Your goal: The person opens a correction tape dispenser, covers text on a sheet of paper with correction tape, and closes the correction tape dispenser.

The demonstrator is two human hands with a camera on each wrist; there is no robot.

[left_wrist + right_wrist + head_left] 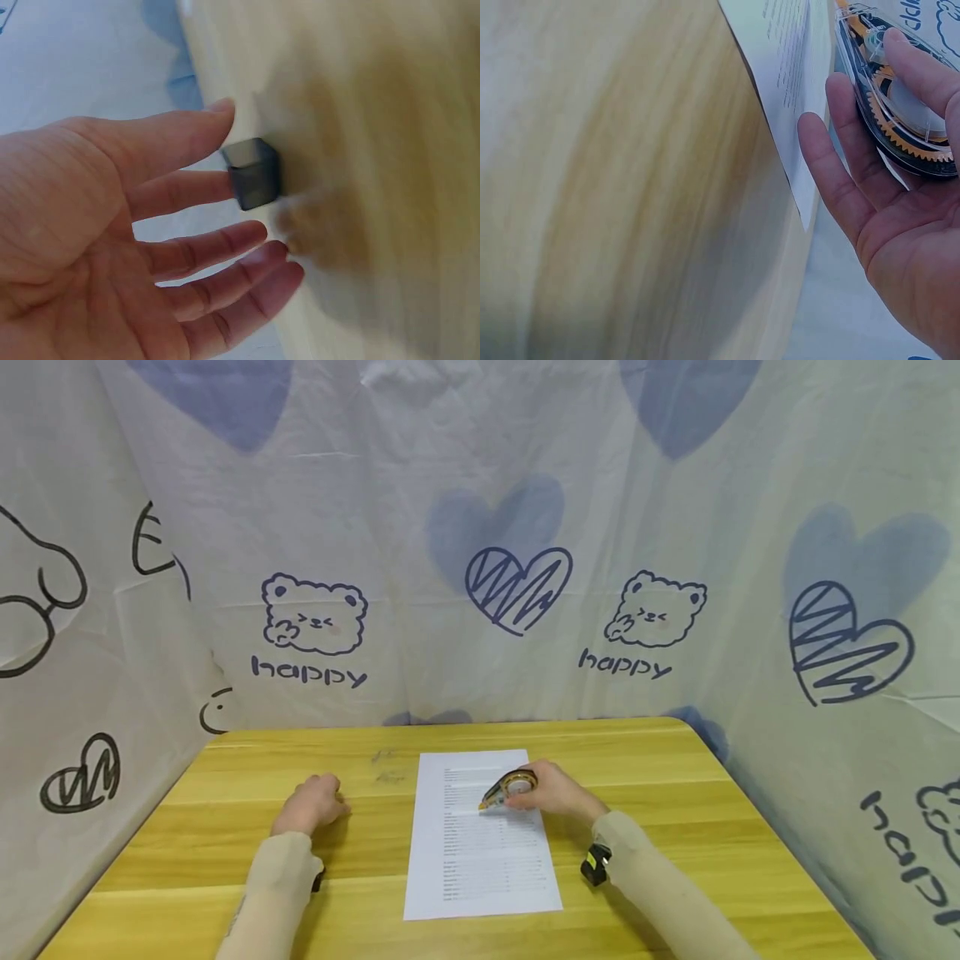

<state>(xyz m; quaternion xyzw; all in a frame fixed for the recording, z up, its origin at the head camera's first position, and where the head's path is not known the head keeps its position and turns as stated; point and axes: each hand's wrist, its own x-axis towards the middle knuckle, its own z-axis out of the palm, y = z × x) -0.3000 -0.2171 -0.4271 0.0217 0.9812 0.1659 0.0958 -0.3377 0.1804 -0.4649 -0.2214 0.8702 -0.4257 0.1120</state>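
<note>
My right hand [551, 789] grips a correction tape dispenser [517, 783], black-edged and clear with orange gears inside. Its orange tip meets the printed sheet [420, 893], or hovers just above it, partway down the text. In the right wrist view the thumb lies over the dispenser [907, 112] and the fingers support it from beneath. To the left of the paper, my left hand [311, 803] is low over the table, fingers loosely bent. A small dark see-through cap [253, 176] appears by its index fingertip, which it hides; the thumb tip looks apart from it.
A yellow wood-grain table [360, 860] carries the sheet near its middle. Pale cloth [412, 610] with hearts, bears and lettering hangs behind and along both sides. Dark wrist devices [596, 864] sit at both sleeves.
</note>
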